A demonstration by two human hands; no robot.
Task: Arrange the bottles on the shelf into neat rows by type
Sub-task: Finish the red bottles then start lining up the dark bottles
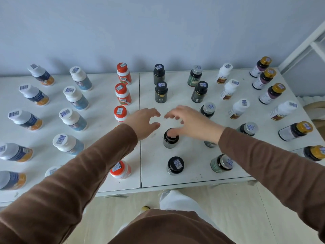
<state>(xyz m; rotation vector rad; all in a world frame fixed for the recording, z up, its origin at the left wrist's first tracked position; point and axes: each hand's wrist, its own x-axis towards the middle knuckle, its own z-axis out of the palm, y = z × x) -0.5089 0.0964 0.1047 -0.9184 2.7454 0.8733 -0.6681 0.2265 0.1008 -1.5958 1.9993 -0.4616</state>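
Both hands are out over the white shelf [193, 176] with fingers spread and loose, holding nothing. Just under the right hand [191, 123] stands a dark bottle with a black cap [170, 139]; the thumb hangs right over its cap, and I cannot tell if it touches. The left hand [142, 123] floats just beside it. Past the hands stand two more black-cap bottles [161, 92]. Beside the left hand runs a row of red-cap bottles [123, 94]. Beside the right hand stand silver-cap bottles [208, 109].

No print reads clearly: each bottle cap [121, 86] carries a blue-and-white code sticker [118, 87], and the body labels [161, 94] blur out.
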